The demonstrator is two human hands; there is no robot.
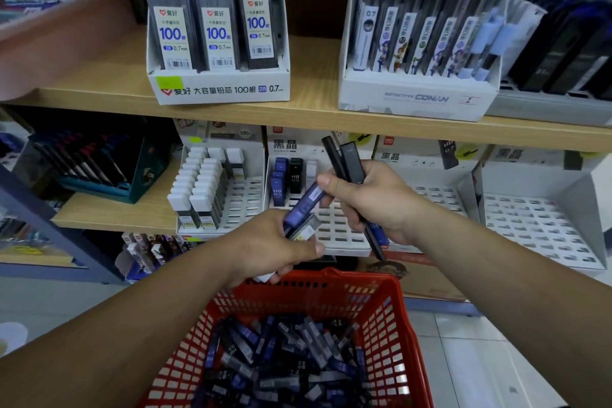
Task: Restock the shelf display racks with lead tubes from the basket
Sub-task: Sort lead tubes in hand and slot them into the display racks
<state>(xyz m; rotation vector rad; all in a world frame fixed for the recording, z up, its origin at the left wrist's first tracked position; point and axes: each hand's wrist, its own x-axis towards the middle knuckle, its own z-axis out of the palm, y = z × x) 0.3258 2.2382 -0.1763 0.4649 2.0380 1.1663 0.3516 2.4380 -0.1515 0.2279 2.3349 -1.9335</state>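
The shelf (314, 122) carries white slotted racks (334, 225). Before it, a red basket (390, 308) holds a heap of lead tubes (281, 351). Above the basket, the left hand (275, 248) grips a blue tube (304, 205) and a clear tube (306, 228). The right hand (374, 199) clutches black tubes (351, 162) and pinches the blue tube's upper end.

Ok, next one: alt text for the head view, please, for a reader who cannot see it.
A person's two bare hands hold pencil-lead tubes above a red plastic mesh basket heaped with more tubes, before a mostly unfilled white slotted display rack. The left hand grips a blue tube and a clear tube; the right hand holds several slim black tubes.
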